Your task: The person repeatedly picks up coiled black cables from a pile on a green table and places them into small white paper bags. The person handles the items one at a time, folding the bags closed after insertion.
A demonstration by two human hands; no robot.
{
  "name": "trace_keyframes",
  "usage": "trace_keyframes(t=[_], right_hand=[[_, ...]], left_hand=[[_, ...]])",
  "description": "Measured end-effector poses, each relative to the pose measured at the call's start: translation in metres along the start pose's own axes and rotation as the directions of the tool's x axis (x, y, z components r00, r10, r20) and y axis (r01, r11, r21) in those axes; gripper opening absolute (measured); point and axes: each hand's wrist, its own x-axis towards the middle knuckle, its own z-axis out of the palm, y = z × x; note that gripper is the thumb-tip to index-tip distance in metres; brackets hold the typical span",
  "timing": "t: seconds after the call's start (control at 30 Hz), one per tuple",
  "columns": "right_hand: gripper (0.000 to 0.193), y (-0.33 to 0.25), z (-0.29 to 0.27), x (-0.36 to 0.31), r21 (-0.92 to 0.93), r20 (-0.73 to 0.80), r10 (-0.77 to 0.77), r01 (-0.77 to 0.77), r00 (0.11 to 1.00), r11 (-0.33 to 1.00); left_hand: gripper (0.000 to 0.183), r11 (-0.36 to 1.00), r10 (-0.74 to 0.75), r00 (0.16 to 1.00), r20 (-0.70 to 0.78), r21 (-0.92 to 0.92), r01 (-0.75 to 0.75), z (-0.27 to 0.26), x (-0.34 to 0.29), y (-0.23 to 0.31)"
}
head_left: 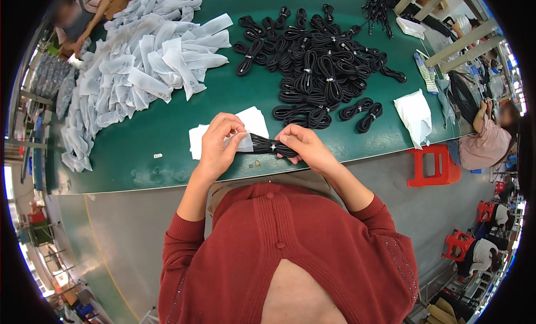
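Between my hands, close to the table's front edge, is a coiled black cable bundle (267,145) with a light tie round its middle. My right hand (304,147) is closed on the bundle's right end. My left hand (222,144) pinches a small translucent white bag (243,141), and the bundle's left end sits in the bag's mouth. Behind and under my left hand lies a stack of flat white bags (254,118). Beyond my right hand is a large heap of tied black cable bundles (318,72), two of them lying a little apart on its near right side.
The green table (139,173) carries a big pile of filled white bags (145,67) at left. A white plastic package (414,117) lies at right, near a red stool (432,166). Loose black cables (382,8) lie at the far right. Other people sit at far left and right.
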Motion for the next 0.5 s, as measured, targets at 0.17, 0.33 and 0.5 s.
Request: trace_keyframes(t=[0.17, 0.33, 0.5], right_hand=[[0.008, 0.000, 0.012, -0.007, -0.557, 0.005, -0.538, 0.449, 0.843, 0.699], [0.016, 0.010, 0.014, 0.004, -0.706, 0.206, -0.816, 0.660, 0.540, 0.258], [0.015, 0.015, 0.028, 0.003, -0.608, -0.222, -0.598, 0.370, 0.770, 0.703]], left_hand=[[0.010, 1.000, -0.027, 1.000, 0.011, -0.010, 0.027, 0.001, -0.001, -0.003], [0.010, 0.997, 0.007, 0.998, 0.059, 0.074, -0.011, 0.002, 0.000, 0.004], [0.012, 0.974, 0.103, 0.990, 0.095, 0.193, -0.120, 0.000, 0.002, 0.011]])
